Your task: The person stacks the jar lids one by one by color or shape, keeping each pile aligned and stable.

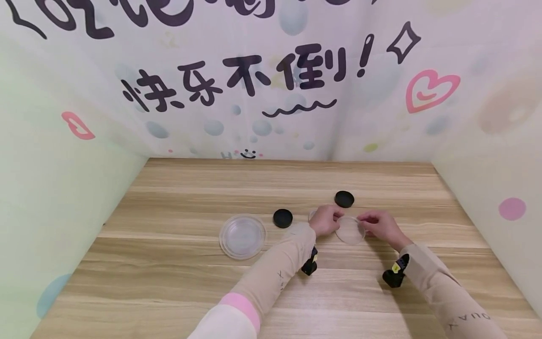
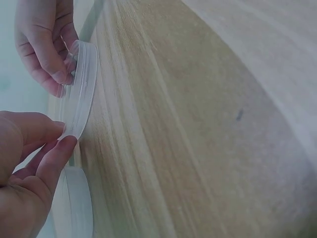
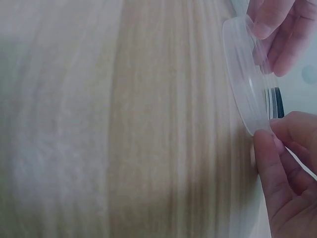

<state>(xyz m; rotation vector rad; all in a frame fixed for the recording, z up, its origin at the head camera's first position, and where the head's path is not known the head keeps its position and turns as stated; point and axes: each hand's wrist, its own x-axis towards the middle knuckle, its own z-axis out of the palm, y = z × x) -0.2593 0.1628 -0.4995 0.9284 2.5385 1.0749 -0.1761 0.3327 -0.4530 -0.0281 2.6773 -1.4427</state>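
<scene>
Fingers (image 3: 268, 157) of the right hand (image 1: 382, 229) are clamped on the near-side rim of a clear round dish (image 1: 350, 230), with the thumb and a finger meeting at its edge. The left hand (image 1: 327, 220) pinches the opposite rim, its thumb and fingers also closed on the edge, so the dish sits between the two hands over the right half of the wood-grain tabletop (image 1: 169, 292). Whether it touches the surface cannot be told. A second clear piece (image 2: 78, 204) lies just beside the left hand, partly hidden behind it in the head view. One black round lid (image 1: 344, 199) lies beyond the hands; another black disc (image 1: 282, 218) lies farther left, near a larger clear dish (image 1: 243, 237) that rests flat on the tabletop. Both forearms wear beige sleeves (image 1: 271, 273), and a small black camera (image 1: 394, 277) hangs at the right wrist. Printed cloth (image 1: 237, 94) covers the back wall.
</scene>
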